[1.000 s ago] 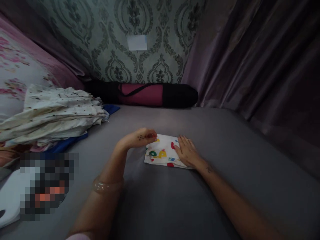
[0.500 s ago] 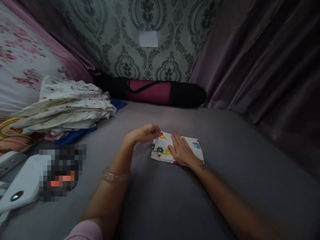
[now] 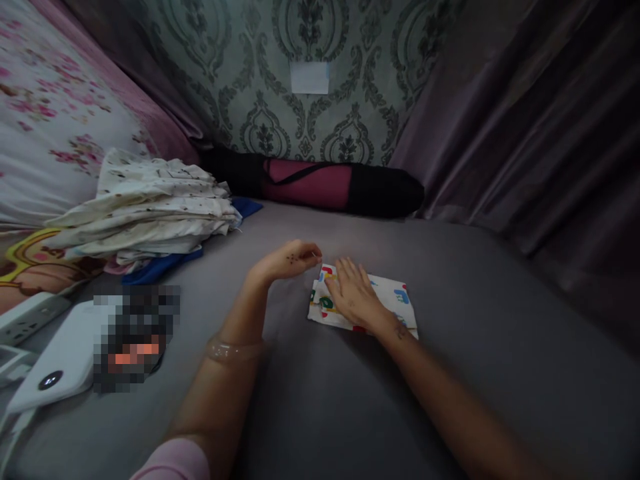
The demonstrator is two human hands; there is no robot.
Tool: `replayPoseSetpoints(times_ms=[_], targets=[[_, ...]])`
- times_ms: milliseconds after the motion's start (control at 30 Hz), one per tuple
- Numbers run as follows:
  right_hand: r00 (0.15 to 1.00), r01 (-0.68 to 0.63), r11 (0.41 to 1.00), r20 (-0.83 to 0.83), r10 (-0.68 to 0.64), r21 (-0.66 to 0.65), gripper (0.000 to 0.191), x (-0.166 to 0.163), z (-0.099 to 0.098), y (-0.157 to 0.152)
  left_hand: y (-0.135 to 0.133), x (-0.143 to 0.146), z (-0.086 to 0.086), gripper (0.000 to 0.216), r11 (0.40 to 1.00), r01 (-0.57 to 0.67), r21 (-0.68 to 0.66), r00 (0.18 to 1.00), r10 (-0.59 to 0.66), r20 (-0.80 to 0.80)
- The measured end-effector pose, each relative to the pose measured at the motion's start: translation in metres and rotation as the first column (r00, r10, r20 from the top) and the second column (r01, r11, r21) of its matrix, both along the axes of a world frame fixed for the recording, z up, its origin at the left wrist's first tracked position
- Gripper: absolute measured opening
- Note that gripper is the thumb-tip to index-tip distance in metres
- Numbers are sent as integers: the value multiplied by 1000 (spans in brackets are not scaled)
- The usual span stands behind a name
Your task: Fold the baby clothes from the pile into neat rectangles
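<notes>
A white cloth point(image 3: 387, 293) with red, green, blue and yellow prints lies folded into a flat rectangle on the grey bed sheet. My right hand point(image 3: 355, 293) rests palm down across its left and middle part, fingers stretched and slightly spread. At the cloth's far left corner is my left hand point(image 3: 294, 259), bent at the wrist with loosely curled fingers. A gap shows between those fingers and the thumb, and I see nothing held there. The left fingertips are close to the corner; whether they touch it I cannot tell.
A heap of pale patterned clothes point(image 3: 155, 200) lies at the left, over blue fabric point(image 3: 160, 267). Nearer are a white power bank point(image 3: 65, 360), a power strip point(image 3: 30, 320) and a blurred-out object point(image 3: 135, 340). A long black and maroon bag point(image 3: 310, 183) lies along the wall.
My right hand has slid left over the cloth, covering more of its left part. My left hand has risen slightly from the corner. The whole view has shifted a little.
</notes>
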State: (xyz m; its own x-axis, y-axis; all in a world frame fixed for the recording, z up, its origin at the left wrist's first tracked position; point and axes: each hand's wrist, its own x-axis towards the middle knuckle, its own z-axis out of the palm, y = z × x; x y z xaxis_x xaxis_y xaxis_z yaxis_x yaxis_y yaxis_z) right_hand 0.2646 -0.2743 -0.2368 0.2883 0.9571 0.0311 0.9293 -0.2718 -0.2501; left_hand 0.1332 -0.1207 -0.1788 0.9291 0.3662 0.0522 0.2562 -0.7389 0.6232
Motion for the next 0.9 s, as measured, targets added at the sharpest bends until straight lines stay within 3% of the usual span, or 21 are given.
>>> replayPoseSetpoints(times_ms=[233,400,500,767,900], targets=[[997,-32,999,68,34,-31,67,-16,-29,9,2,-1,0,31,996,-82,20,997,82,-16],[995,-68,996,62,72,-59,66,-12,-17,9,2,-2,0,31,998,-55,14,998,55,-12],[987,-138,990,79,138,5,64,-20,-9,8,4,-2,-2,31,999,-42,25,999,42,-2],[968,-249,968,35,248,28,65,-43,-23,8,7,-3,-6,32,996,-93,9,994,93,-50],[956,-283,959,-67,285,29,64,-36,-17,5,7,2,-16,32,999,-47,-12,993,45,-109]])
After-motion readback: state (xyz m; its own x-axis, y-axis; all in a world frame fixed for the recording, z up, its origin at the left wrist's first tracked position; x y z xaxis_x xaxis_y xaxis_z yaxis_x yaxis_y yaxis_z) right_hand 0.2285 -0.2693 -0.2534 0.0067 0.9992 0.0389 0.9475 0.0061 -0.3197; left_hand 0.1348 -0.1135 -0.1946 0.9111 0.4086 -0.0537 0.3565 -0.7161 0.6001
